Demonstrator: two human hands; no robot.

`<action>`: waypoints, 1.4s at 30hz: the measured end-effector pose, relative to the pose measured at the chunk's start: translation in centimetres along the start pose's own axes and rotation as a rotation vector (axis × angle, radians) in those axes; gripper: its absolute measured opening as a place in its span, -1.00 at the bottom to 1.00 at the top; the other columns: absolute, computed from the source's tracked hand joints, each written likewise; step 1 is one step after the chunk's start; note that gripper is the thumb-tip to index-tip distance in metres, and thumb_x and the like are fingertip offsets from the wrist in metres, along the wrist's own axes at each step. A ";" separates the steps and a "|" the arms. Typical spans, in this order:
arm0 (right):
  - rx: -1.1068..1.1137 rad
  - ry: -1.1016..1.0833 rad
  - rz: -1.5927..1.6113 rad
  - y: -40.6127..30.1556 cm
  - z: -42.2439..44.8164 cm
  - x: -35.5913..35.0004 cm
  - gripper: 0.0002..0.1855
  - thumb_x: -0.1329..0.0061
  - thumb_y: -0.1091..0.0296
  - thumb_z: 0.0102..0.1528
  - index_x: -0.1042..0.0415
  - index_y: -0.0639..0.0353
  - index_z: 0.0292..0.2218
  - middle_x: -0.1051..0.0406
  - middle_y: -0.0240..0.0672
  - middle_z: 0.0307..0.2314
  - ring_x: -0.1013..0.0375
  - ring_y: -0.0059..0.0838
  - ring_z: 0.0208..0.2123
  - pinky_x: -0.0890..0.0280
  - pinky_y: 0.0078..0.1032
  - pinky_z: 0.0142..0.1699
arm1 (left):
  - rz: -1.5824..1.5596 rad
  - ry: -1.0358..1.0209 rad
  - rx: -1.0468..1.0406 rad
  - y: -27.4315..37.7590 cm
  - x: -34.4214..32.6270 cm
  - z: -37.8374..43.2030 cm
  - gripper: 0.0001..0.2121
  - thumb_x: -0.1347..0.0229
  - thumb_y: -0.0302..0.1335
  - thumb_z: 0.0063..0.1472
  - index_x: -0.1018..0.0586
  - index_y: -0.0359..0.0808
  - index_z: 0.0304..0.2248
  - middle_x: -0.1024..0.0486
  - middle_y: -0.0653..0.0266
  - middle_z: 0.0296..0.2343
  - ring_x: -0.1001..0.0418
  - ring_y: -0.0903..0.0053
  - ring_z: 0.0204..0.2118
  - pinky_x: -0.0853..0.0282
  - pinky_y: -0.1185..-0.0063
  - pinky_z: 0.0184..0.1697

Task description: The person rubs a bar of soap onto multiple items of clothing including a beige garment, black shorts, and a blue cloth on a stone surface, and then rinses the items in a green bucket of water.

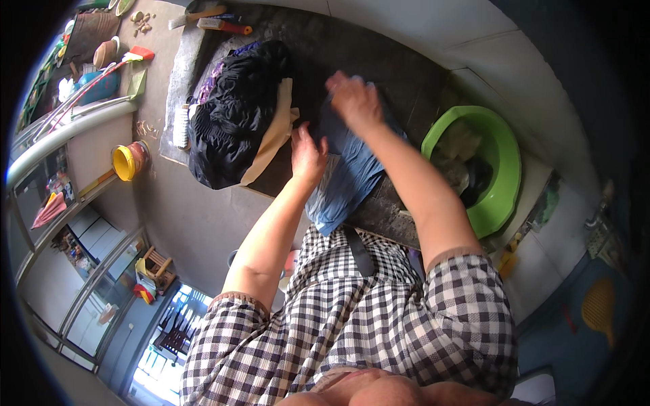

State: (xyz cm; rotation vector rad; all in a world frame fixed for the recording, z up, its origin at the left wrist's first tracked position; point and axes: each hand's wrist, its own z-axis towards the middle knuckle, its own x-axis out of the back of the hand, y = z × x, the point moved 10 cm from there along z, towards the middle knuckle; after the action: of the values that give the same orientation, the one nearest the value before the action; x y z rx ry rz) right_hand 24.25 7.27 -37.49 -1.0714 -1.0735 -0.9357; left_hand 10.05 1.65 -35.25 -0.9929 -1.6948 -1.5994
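Note:
A wet-looking blue cloth [350, 180] lies spread on a dark stone slab [325, 45], its lighter end hanging over the front edge against the checked garment I wear. My right hand [358, 101] is over the cloth's far part, blurred; whether it grips anything cannot be made out. At the cloth's left edge is my left hand [309, 155], its fingers apart and nothing in them. Left of that hand sits a heap of black gathered fabric [238, 111] with a tan band [271, 137] along its near side. Purple fabric [212, 83] shows behind the heap.
A green plastic basin [500, 198] stands at the right, holding dark and pale items. A white-bristled scrub brush [181, 127] rests left of the heap. Two handled brushes, one wooden [198, 17] and one red-orange [226, 25], lie at the far left. A yellow bucket [127, 161] is farther left.

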 end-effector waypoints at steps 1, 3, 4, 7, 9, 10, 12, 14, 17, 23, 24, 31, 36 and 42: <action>-0.175 0.021 -0.019 3.9 1.6 0.5 -0.46 0.07 0.04 0.15 -0.26 -0.22 0.15 -0.20 -0.51 0.14 -0.27 -0.26 -0.01 -0.23 -0.19 0.02 | -0.005 -0.003 -0.004 0.2 -0.6 0.2 -0.55 -0.13 -0.44 0.13 -0.28 -0.37 -0.02 -0.40 -0.16 -0.19 -0.41 -0.07 -0.14 -0.37 0.26 -0.10; -0.362 0.052 -0.012 9.5 1.2 0.2 -0.47 0.02 0.07 0.13 -0.28 -0.19 0.12 -0.24 -0.43 0.10 -0.29 -0.19 -0.04 -0.24 -0.17 -0.04 | -0.036 -0.169 0.141 -1.0 -2.7 0.3 -0.61 -0.20 -0.39 0.12 -0.42 -0.39 -0.10 -0.53 -0.02 -0.47 -0.52 0.02 -0.36 -0.43 0.31 -0.26; -0.358 0.049 -0.010 9.7 0.8 0.6 -0.47 0.02 0.07 0.13 -0.28 -0.19 0.12 -0.24 -0.43 0.10 -0.29 -0.19 -0.04 -0.24 -0.17 -0.04 | -0.079 -0.203 0.188 -1.6 -3.1 0.4 -0.72 -0.21 -0.40 0.14 -0.51 -0.42 -0.23 -0.51 0.13 -0.51 -0.51 0.23 -0.46 -0.41 0.43 -0.35; -0.281 -0.012 0.184 8.3 -2.7 1.7 -0.68 0.02 0.23 0.14 -0.40 -0.15 -0.05 -0.29 -0.43 -0.08 -0.31 -0.18 -0.13 -0.28 -0.18 -0.05 | -0.472 -0.176 0.376 -3.0 -1.8 0.1 -0.75 -0.20 -0.40 0.17 -0.53 -0.44 -0.28 -0.46 0.28 -0.53 -0.40 0.55 -0.52 -0.33 0.59 -0.41; -0.207 -0.040 0.240 6.1 -5.9 2.9 -0.74 0.02 0.29 0.13 -0.43 -0.12 -0.11 -0.30 -0.42 -0.12 -0.31 -0.17 -0.15 -0.28 -0.20 -0.05 | -0.592 -0.082 0.351 -2.6 0.5 -0.1 -0.75 -0.17 -0.39 0.21 -0.53 -0.43 -0.24 -0.42 0.38 -0.51 -0.31 0.72 -0.45 -0.26 0.69 -0.36; -0.179 -0.072 0.264 5.3 -7.2 3.2 -0.77 0.00 0.30 0.11 -0.45 -0.11 -0.15 -0.31 -0.44 -0.14 -0.31 -0.18 -0.16 -0.29 -0.21 -0.06 | -0.639 -0.075 0.368 -3.2 0.5 -0.3 -0.76 -0.15 -0.37 0.23 -0.54 -0.43 -0.25 -0.43 0.40 -0.50 -0.31 0.72 -0.43 -0.26 0.70 -0.33; -0.155 -0.104 0.285 5.1 -8.4 3.1 -0.79 -0.02 0.31 0.09 -0.48 -0.10 -0.19 -0.32 -0.45 -0.16 -0.32 -0.19 -0.18 -0.29 -0.23 -0.06 | -0.772 -0.028 0.419 -4.6 0.1 -0.8 -0.75 -0.13 -0.34 0.25 -0.55 -0.41 -0.24 -0.47 0.42 -0.50 -0.35 0.66 -0.45 -0.28 0.70 -0.30; -0.127 0.009 0.175 5.5 -9.3 4.2 -0.80 -0.06 0.36 0.05 -0.50 -0.06 -0.23 -0.36 -0.45 -0.22 -0.34 -0.22 -0.20 -0.29 -0.28 -0.07 | -1.088 -0.092 0.718 -7.0 -2.6 -2.6 -0.66 -0.14 -0.29 0.24 -0.51 -0.36 -0.11 -0.49 0.32 -0.26 -0.36 0.60 -0.21 -0.22 0.67 -0.12; -0.192 0.182 0.301 6.5 -10.2 8.3 -0.83 -0.08 0.42 0.01 -0.50 -0.01 -0.29 -0.39 -0.46 -0.27 -0.36 -0.23 -0.23 -0.29 -0.33 -0.09 | -1.182 -0.035 0.923 -8.7 -3.6 -3.8 -0.53 -0.12 -0.26 0.24 -0.42 -0.39 0.04 -0.37 0.19 0.01 -0.27 0.49 0.04 -0.13 0.59 0.07; -0.481 0.245 0.294 12.2 -20.0 14.2 -0.85 -0.05 0.54 0.02 -0.44 0.14 -0.31 -0.38 -0.27 -0.25 -0.39 -0.15 -0.16 -0.29 -0.28 -0.06 | -1.222 0.027 0.924 -10.3 -1.6 -6.1 -0.58 -0.09 -0.37 0.24 -0.43 -0.43 0.02 -0.40 0.17 0.01 -0.30 0.44 0.07 -0.11 0.53 0.18; -0.518 0.107 0.235 12.8 -21.4 13.5 -0.82 -0.05 0.53 0.02 -0.42 0.13 -0.28 -0.38 -0.25 -0.24 -0.39 -0.14 -0.15 -0.29 -0.28 -0.06 | -1.186 -0.020 0.933 -10.0 -1.2 -7.3 -0.68 -0.13 -0.33 0.22 -0.52 -0.41 -0.13 -0.51 0.26 -0.19 -0.40 0.56 -0.13 -0.25 0.58 0.00; -0.437 0.232 0.720 0.7 -12.5 12.7 -0.77 -0.05 0.52 0.00 -0.46 0.21 -0.23 -0.43 -0.17 -0.23 -0.40 -0.13 -0.15 -0.31 -0.33 -0.03 | -0.446 -0.557 0.540 -6.6 -0.1 -13.9 -0.71 -0.26 -0.25 0.14 -0.57 -0.33 -0.50 -0.44 0.46 -0.65 -0.30 0.76 -0.59 -0.18 0.68 -0.53; 0.352 -0.098 0.259 -13.0 -15.8 2.0 -0.61 0.07 0.12 0.08 -0.42 -0.17 -0.04 -0.26 -0.42 0.10 -0.24 -0.38 0.11 -0.15 -0.23 0.09 | 0.098 -0.507 0.178 -3.9 0.3 -14.8 -0.70 -0.20 -0.20 0.09 -0.59 -0.33 -0.46 -0.56 0.08 -0.55 -0.54 0.24 -0.46 -0.39 0.38 -0.37; -0.299 0.034 -0.002 6.1 -11.4 3.8 -0.63 0.01 0.12 0.12 -0.37 -0.21 -0.02 -0.19 -0.49 0.10 -0.23 -0.24 0.03 -0.20 -0.15 -0.01 | 0.090 -0.358 0.016 -0.7 1.3 -14.6 -0.47 -0.24 -0.27 0.03 -0.35 -0.22 -0.02 -0.43 0.12 -0.32 -0.47 0.17 -0.29 -0.35 0.29 -0.16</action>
State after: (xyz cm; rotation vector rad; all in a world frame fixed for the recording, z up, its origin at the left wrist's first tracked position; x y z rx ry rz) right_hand 33.33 -2.64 -36.43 -1.2930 -0.9243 -1.1368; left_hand 7.79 -12.70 -33.16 -1.3919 -1.8591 -1.4093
